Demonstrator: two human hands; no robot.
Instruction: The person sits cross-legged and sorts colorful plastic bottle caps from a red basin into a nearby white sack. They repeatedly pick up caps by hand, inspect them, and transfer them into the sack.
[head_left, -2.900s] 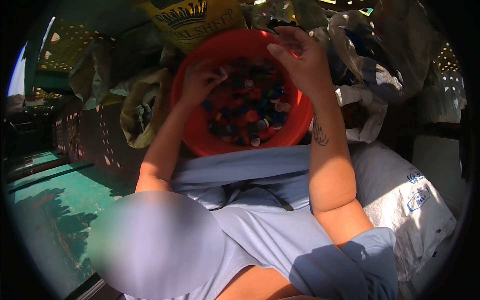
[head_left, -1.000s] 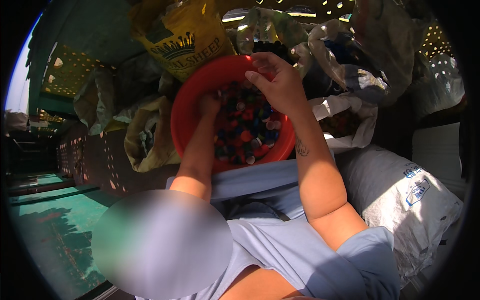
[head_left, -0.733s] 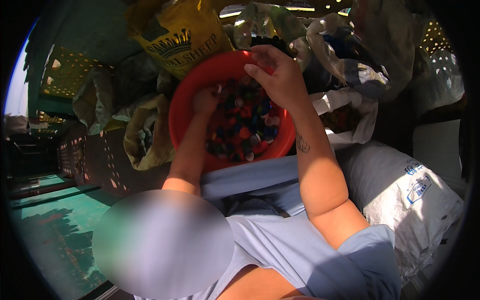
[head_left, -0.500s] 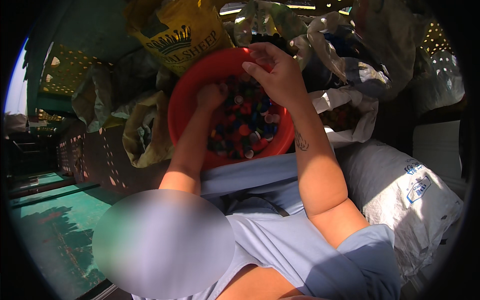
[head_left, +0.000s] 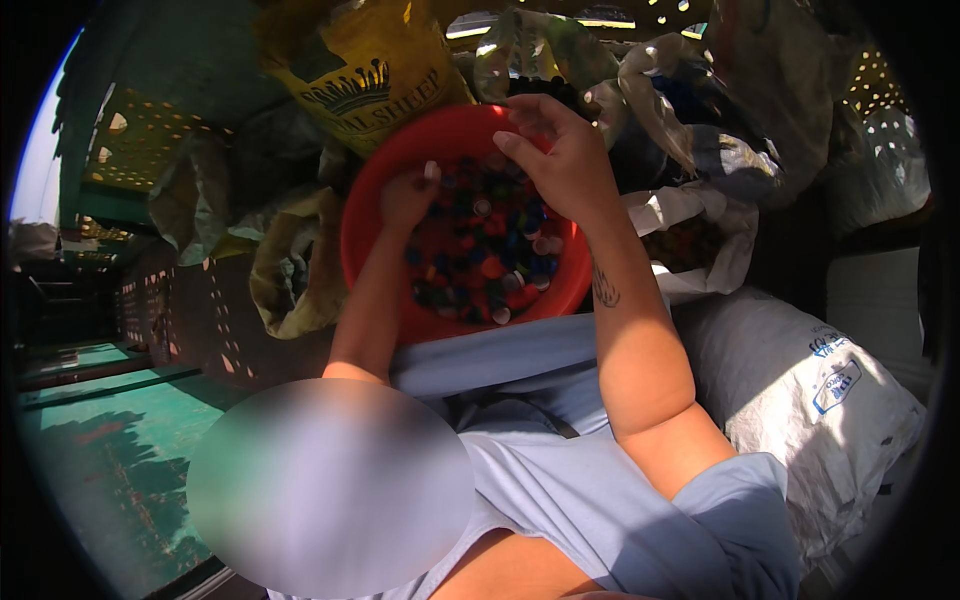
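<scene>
A round red basin (head_left: 365,215) rests at my lap, with many small plastic bottle caps (head_left: 490,268) in red, blue, green and white over its bottom. Inside its left part, my left hand (head_left: 406,200) is closed, with a small white cap (head_left: 431,171) at its fingertips. My right hand (head_left: 560,145) hangs over the far right rim. Its thumb and fingers are curved and apart, and I see nothing between them.
Behind the basin stands a yellow sack (head_left: 385,70). An open beige sack (head_left: 290,265) is at the left, an open white sack (head_left: 735,235) at the right. A full white sack (head_left: 800,400) lies beside my right arm. A green panel (head_left: 110,470) is at lower left.
My left hand has shifted a little left inside the basin, and the white cap shows more plainly at its fingertips. My right hand has hardly moved.
</scene>
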